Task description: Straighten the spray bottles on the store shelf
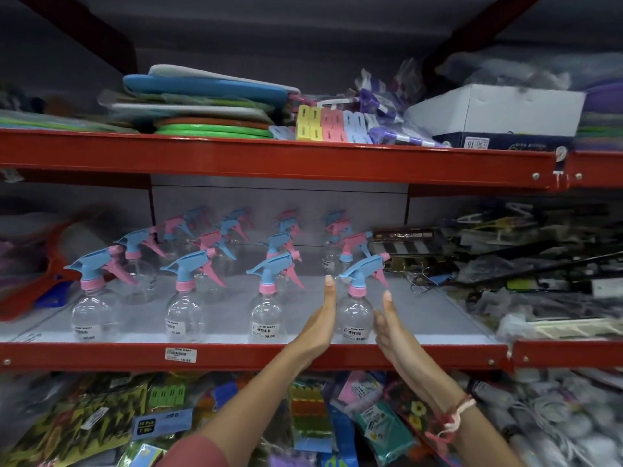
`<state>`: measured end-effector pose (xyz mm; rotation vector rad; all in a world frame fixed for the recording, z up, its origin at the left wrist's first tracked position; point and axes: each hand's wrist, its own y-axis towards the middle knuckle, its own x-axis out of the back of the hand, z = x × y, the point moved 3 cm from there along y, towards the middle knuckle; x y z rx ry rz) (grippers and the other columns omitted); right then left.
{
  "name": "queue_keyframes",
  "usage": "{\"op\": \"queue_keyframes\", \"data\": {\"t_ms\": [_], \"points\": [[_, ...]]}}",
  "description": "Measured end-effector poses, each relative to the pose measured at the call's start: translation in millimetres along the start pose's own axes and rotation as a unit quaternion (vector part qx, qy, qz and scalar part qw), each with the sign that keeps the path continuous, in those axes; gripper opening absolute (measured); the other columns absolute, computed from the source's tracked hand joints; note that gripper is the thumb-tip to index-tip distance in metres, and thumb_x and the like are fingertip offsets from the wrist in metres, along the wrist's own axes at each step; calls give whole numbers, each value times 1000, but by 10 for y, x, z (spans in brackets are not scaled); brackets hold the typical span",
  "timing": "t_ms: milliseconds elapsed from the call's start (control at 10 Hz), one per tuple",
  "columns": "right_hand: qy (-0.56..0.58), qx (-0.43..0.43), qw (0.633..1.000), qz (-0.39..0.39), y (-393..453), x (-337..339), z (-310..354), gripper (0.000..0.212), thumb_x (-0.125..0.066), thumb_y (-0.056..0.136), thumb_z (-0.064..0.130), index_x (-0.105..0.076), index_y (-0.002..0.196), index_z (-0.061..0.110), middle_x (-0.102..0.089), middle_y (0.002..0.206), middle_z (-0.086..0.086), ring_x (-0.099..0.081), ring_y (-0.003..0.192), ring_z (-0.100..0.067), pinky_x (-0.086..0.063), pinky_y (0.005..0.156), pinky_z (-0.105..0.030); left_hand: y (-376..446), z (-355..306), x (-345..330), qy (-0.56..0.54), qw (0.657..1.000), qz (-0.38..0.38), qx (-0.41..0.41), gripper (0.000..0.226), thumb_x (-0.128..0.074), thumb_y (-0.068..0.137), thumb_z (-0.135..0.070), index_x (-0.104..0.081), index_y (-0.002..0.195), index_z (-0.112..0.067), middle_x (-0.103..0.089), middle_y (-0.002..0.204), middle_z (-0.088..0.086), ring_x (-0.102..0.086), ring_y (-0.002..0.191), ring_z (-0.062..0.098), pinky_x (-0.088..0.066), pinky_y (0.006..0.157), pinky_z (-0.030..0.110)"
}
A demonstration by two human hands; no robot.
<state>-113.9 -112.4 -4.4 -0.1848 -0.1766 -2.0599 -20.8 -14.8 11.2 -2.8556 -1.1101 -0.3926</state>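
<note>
Several clear spray bottles with blue and pink trigger heads stand in rows on the middle shelf point(236, 355). The front right bottle point(355, 311) stands upright between my two flat hands. My left hand point(322, 318) is on its left side, fingers straight and together, pointing into the shelf. On the bottle's right, my right hand point(387, 323) is held the same way. Both palms face the bottle, close to its sides; I cannot tell whether they touch it. Other front bottles point(266, 315) point(183, 315) point(89, 318) stand to the left.
A red shelf beam point(269, 163) runs overhead with stacked mats and clip packs on it. Packaged hardware point(505, 257) crowds the shelf right of the bottles. Red items point(40, 284) lie at the left. Packaged goods point(303, 419) fill the shelf below.
</note>
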Motion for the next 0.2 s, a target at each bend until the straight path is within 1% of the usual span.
{"op": "queue_keyframes", "data": {"t_ms": [100,200], "points": [[-21,-8,1000,-18,-12,6,-6,101,-14,69,90,-21,149,29,-22,159,-2,-24,145,-18,-18,119,-45,-58,-22,-16,19,1000,-6,-12,95,2,73,-79,-19,149,-25,-21,159,3,-20,146,20,-12,120,41],[-93,61,984,-136,-122,3,104,78,-18,85,73,-40,142,25,-43,149,-2,-41,135,-19,-28,112,-38,-168,-2,23,53,994,-78,-58,77,-8,88,-66,-36,144,-21,-43,149,5,-35,140,22,-23,111,33]]}}
